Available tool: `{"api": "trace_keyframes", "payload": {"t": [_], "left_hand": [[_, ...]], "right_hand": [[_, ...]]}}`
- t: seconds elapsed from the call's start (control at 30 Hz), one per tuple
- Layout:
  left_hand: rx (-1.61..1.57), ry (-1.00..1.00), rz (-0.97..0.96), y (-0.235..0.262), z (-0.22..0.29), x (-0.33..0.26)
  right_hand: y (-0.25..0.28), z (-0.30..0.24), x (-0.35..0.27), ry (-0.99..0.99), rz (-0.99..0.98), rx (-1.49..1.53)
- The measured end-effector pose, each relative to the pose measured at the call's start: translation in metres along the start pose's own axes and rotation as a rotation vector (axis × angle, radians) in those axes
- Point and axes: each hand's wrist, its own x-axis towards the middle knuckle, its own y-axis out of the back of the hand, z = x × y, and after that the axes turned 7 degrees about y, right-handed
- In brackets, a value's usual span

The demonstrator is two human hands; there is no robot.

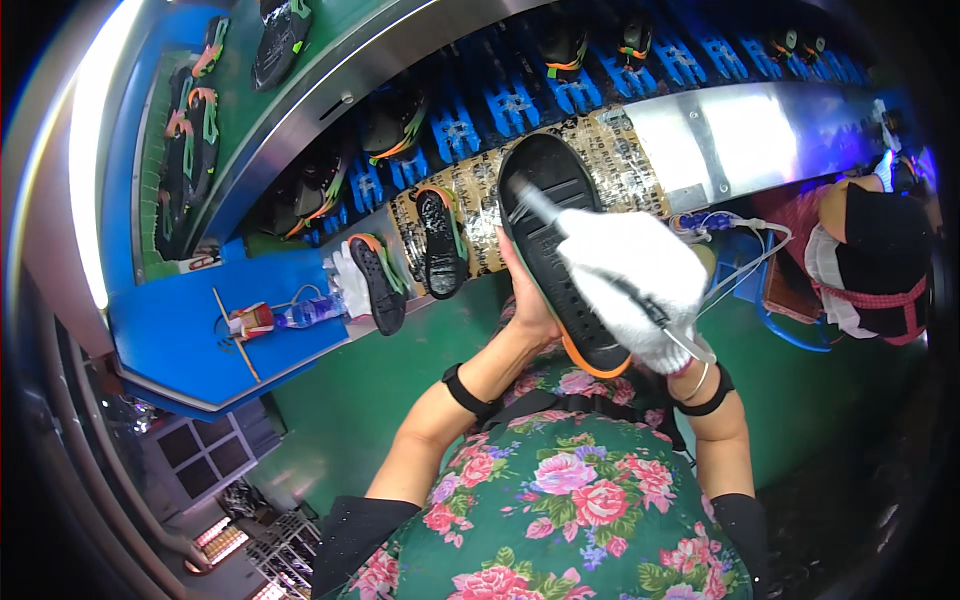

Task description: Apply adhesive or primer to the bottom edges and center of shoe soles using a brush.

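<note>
My left hand (530, 300), bare, grips a black shoe sole (548, 160) with an orange end along its left edge. The sole is tilted, its grooved face toward me. In a white glove, my right hand (640, 285) is closed around a slim, pale brush-like tool (540, 204) with a thin tube (715, 290) trailing from the hand. Motion blurs the tool's tip, which is over the upper part of the sole; whether it touches cannot be seen. To the left, a black sole with a green edge (440, 245) lies on the taped ledge (480, 225).
Another shoe (378, 285) lies beside a white glove (348, 283). A bottle (308, 311), red cup (252, 320) and stick (235, 335) are on the blue table (165, 340). Blue holders (515, 105) line the far side, some carrying shoes. A co-worker (880, 260) is at the right.
</note>
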Motion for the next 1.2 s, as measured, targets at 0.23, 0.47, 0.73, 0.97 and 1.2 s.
{"api": "trace_keyframes", "payload": {"t": [0.23,0.47,0.73,0.97,1.2], "left_hand": [[0.420,-0.018,0.019,0.037,-0.021,0.012],[-0.382,0.124,-0.451,0.049,-0.012,0.026],[-0.217,0.086,-0.165,0.030,0.006,0.019],[-0.278,0.093,-0.543,0.021,0.020,0.031],[-0.269,0.159,-0.328,0.013,0.030,0.028]], "right_hand": [[0.005,-0.005,0.003,0.038,-0.030,0.075],[0.013,-0.005,0.000,-0.003,0.028,0.081],[0.018,0.005,-0.011,0.039,0.006,0.143],[0.012,0.006,-0.015,0.009,0.047,0.315],[0.013,0.009,-0.018,0.123,-0.060,0.107]]}}
